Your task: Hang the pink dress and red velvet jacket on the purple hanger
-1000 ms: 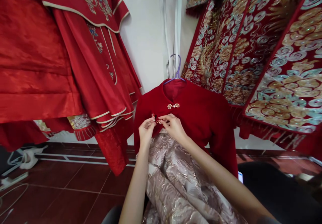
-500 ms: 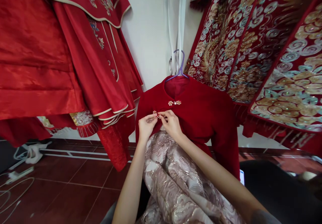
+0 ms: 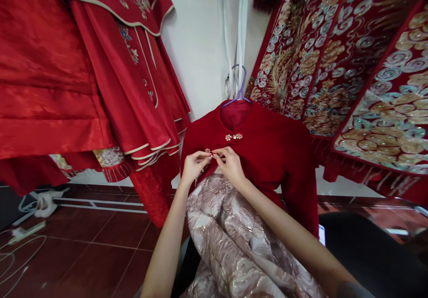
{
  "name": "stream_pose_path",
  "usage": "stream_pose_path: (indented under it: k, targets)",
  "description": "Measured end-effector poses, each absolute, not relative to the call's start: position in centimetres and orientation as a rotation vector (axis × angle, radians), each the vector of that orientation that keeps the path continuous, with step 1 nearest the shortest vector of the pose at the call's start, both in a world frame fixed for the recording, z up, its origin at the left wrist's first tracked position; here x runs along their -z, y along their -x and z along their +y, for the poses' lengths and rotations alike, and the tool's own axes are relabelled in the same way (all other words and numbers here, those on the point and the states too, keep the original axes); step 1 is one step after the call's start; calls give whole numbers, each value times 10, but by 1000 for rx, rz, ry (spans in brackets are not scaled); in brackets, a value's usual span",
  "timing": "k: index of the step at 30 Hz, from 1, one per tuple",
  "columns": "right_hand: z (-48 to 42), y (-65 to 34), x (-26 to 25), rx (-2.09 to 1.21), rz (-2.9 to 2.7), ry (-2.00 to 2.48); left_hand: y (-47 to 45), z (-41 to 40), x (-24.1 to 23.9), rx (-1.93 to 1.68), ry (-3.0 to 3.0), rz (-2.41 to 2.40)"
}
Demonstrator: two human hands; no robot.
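Note:
A dark red velvet jacket (image 3: pixel 267 151) hangs in front of me on a purple hanger (image 3: pixel 238 95). A gold pearl clasp (image 3: pixel 233 137) at its collar is fastened. My left hand (image 3: pixel 193 166) and my right hand (image 3: pixel 229 164) meet at a second pearl clasp (image 3: pixel 208 151) lower on the left chest. Both hands pinch that clasp with their fingertips. A pale pink brocade fabric (image 3: pixel 230 240) hangs beneath the jacket and over my lap.
Red satin garments with cream trim (image 3: pixel 100 66) hang at the left. Heavily embroidered red and gold robes (image 3: pixel 351 66) hang at the right. White straps (image 3: pixel 234 30) run down the white wall. Cables (image 3: pixel 20 240) lie on the dark red tiled floor. A dark chair (image 3: pixel 374 253) is at lower right.
My view has shifted slightly and both hands have stayed pinched on the lower clasp, fingers moving a little. The brocade has bunched higher under my wrists.

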State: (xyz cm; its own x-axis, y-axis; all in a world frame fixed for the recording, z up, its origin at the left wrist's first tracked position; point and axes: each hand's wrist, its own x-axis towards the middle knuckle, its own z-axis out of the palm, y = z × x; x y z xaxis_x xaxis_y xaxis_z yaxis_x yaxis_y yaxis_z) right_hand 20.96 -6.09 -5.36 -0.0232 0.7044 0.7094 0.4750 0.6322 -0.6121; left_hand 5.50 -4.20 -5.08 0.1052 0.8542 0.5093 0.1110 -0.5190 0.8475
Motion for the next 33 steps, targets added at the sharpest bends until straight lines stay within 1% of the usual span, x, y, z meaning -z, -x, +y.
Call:
stream_pose_path:
  k: [6,11,15,18,21,24,27,30,33]
  targets:
    - [-58,-205,52,-164,-1642,1068,-51,-33,53,-1477,-1849,939]
    - [-52,-203,50,-133,-1632,1130,-55,-30,56,-1447,-1789,927]
    - [-64,-209,46,-229,-1649,1028,-60,-38,63,-1504,-1689,901]
    - [-87,-226,45,-331,-1669,963,-57,-52,75,-1570,-1685,997]
    - [-110,-253,56,-351,-1728,1057,-51,-70,95,-1501,-1804,1160]
    - [-119,-277,80,-325,-1764,1231,-46,-85,116,-1343,-1978,1413]
    - [-116,-289,105,-277,-1775,1314,-43,-93,129,-1311,-2070,1603]
    - [-111,-287,116,-362,-1805,1303,-39,-94,128,-1313,-2124,1585]
    - [-113,-283,109,-464,-1772,1297,-35,-96,114,-1448,-2061,1480]
